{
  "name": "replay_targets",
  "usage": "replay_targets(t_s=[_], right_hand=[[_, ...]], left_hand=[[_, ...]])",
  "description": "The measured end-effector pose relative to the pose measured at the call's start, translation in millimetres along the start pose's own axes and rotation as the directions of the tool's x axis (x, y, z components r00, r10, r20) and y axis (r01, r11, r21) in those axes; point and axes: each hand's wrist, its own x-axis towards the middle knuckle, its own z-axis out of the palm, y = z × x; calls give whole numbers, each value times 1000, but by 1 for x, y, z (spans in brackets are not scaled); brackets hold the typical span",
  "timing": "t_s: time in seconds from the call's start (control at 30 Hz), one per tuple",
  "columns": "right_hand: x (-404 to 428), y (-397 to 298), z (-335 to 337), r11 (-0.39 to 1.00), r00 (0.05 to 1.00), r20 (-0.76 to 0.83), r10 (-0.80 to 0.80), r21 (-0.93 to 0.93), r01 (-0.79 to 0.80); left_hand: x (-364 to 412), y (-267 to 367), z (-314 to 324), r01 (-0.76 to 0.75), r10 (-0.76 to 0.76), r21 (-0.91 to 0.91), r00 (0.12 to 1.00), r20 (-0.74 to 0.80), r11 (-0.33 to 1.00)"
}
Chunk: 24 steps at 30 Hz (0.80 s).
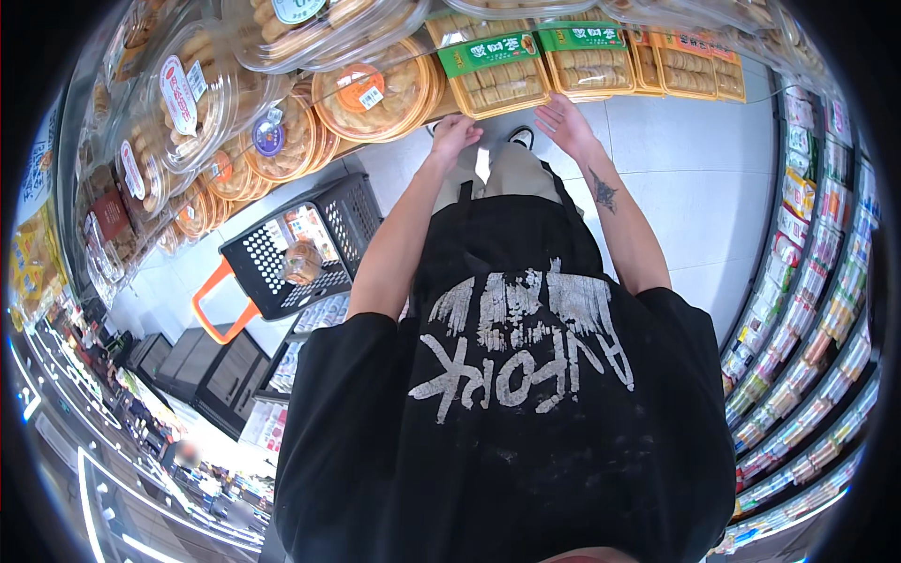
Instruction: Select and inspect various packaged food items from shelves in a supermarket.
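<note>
My left hand (454, 136) is at the shelf's front edge, its fingers curled and nothing visible in them. It sits by the lower left corner of a clear-lidded pastry tray (493, 70) with a yellow base and a green paper band. My right hand (565, 127) is spread, palm partly up, just below that tray's lower right corner. Whether either hand touches the tray is not clear. A second green-banded pastry tray (590, 60) stands to the right. Left of the first tray are round clear-lidded pastry tubs (373, 84) with orange rims.
Stacked clear clamshell boxes (190, 91) of baked goods fill the upper left. Orange-labelled trays (686, 63) continue the row rightward. A black shopping basket (271, 250) with an orange handle holds packaged food to my left. Packed shelves (795, 267) line the right side.
</note>
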Motion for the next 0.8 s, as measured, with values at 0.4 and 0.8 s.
replay_targets(t_s=[0.4, 0.8], right_hand=[[18, 3, -5, 990, 995, 61, -79, -113, 85], [-21, 25, -25, 969, 991, 80, 110, -233, -89]], left_hand=[[-9, 5, 21, 0, -11, -196, 998, -55, 981], [-21, -30, -15, 22, -17, 235, 1000, -24, 972]])
